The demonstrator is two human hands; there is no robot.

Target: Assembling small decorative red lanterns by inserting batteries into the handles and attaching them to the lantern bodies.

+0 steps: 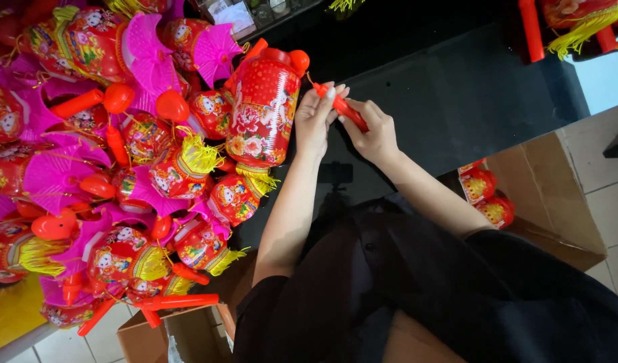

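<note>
- While both hands meet over the black counter [457,101], 2 sets of fingers pinch 1 red stick [349,113]: left hand [314,121] at its tip, right hand [373,134] wrapped round it
- 1 red lantern [263,107] touches the left hand
- 2 lanterns in the cardboard box [564,202]
- Lantern pile [107,168] left, too tangled to count

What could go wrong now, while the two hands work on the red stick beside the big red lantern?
1. The red lantern seems to hang by a thin cord from the red handle stick, pinched by the left hand and right hand; a hard pull might snap or tangle it.
2. The lantern's yellow tassel lies close to the pile of finished lanterns and might snag there.
</note>
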